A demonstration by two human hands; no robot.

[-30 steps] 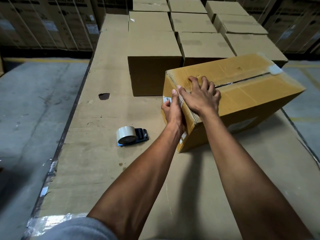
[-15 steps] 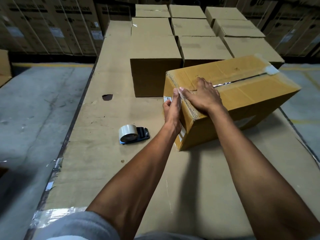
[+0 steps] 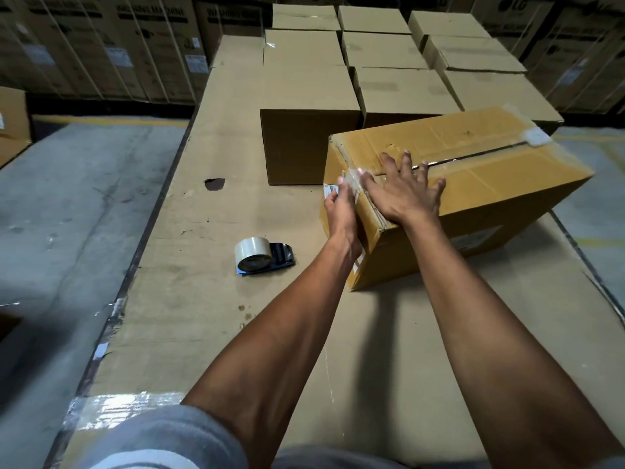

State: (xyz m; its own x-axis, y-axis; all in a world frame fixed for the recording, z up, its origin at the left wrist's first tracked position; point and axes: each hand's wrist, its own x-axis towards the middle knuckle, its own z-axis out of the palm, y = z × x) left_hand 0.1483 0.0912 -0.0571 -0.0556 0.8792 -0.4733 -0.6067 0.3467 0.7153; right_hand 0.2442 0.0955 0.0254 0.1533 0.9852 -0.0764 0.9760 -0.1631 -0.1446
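Observation:
A yellow-brown cardboard box (image 3: pixel 500 170) lies skewed on a cardboard-covered work surface (image 3: pixel 189 299), with clear tape along its top seam. My right hand (image 3: pixel 404 189) lies flat on the box top near the closest corner, fingers straight and spread. My left hand (image 3: pixel 341 211) presses against the box's near end face, fingertips at the taped top edge beside a white label. A tape dispenser (image 3: pixel 260 255) with a roll of clear tape lies on the surface to the left of the box, apart from both hands.
Several closed brown boxes (image 3: pixel 307 96) stand in rows behind the yellow one. The surface's left edge (image 3: pixel 135 265) drops to a concrete floor (image 3: pixel 67 214). Tall strapped cartons (image 3: pixel 101 45) line the back wall. A small hole (image 3: pixel 214 183) marks the surface.
My right hand's fingers have gone from curled over the seam to straight and spread, sliding a little further along the box top. My left hand stays on the end face.

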